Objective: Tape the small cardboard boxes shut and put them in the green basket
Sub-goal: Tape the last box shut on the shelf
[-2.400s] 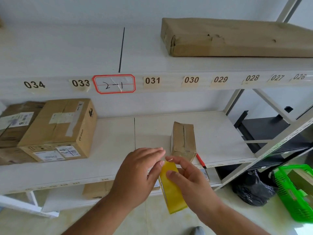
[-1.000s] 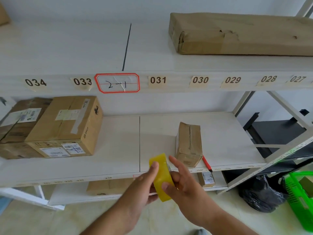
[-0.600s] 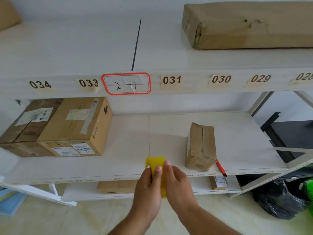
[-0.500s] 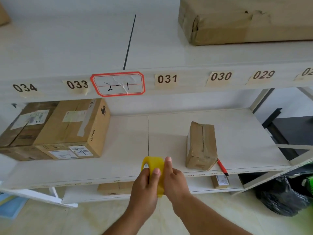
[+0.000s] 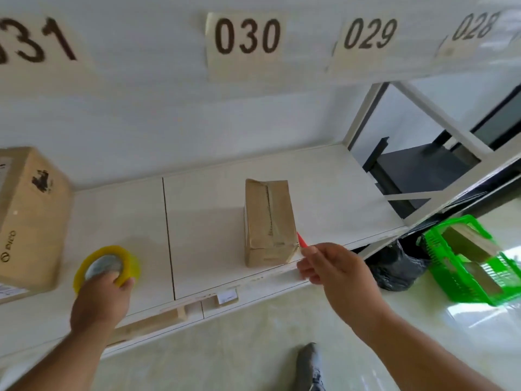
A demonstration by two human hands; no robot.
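One small cardboard box (image 5: 269, 222) lies on the white shelf (image 5: 205, 218), near its front edge, just beyond and to the left of the right hand (image 5: 331, 266). Shiny tape already runs along its top seam. A moment ago both hands held the roll of yellow tape (image 5: 108, 266) together in front of the shelf; now they have parted. The left hand (image 5: 100, 299) has carried the roll out to the left and holds it against the shelf, fingers curled over its near rim, well apart from the box. The right hand has gone to the red tool (image 5: 302, 241), probably a small cutter, which lies against the box's near right corner; its thumb and fingers close around the tool's near end, though how firmly they pinch it cannot be told. This suggests the taping of this box is finished or nearly so, and that a cut, or clearing the tool away, comes before the box can go into the basket. The green basket (image 5: 462, 263) stands on the floor, down and to the right of the right hand, with at least one brown box already inside. Counted: one small box on the shelf, one roll of tape, one red tool, one green basket, and one large carton (image 5: 28, 218) beyond the left hand. A dark bag (image 5: 394, 268) lies between shelf and basket.
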